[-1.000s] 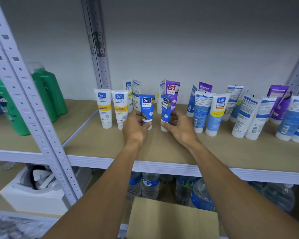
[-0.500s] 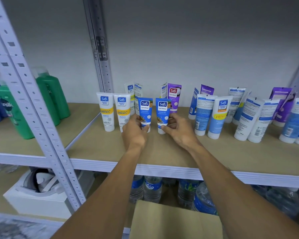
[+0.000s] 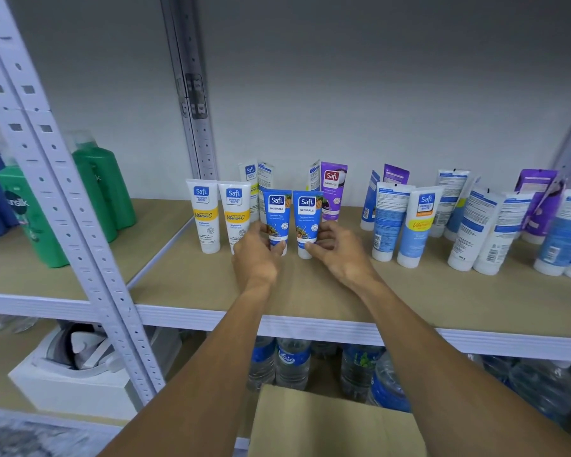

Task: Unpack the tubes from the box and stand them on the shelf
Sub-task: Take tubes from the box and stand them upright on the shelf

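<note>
1. The left hand (image 3: 257, 255) has its thumb and fingers curled round the lower part of the left blue tube (image 3: 277, 211), near the cap.
2. The right hand (image 3: 338, 255) grips the lower part of the right blue tube (image 3: 307, 214) in the same way, thumb on the near face.
3. Both blue tubes stand upright, cap down, on the shelf (image 3: 310, 295), just beside each other with labels facing near.
4. Just left of them stand two white-and-yellow tubes (image 3: 205, 216), also cap down and in line with the blue pair.
5. Farther back, a purple tube (image 3: 333, 192) stands behind the right blue tube, with more white tubes behind the left one.
6. To the right, apart from the hands, a loose group of tubes (image 3: 419, 225) stands crowded, several leaning and turned back-side out.
7. The box (image 3: 330, 423) sits at the near bottom edge, below the shelf and between the forearms; its inside is hidden.
8. Green bottles (image 3: 106, 192) stand on the left bay beyond the grey post (image 3: 63, 209).
9. Water bottles (image 3: 290, 361) fill the level beneath.
</note>
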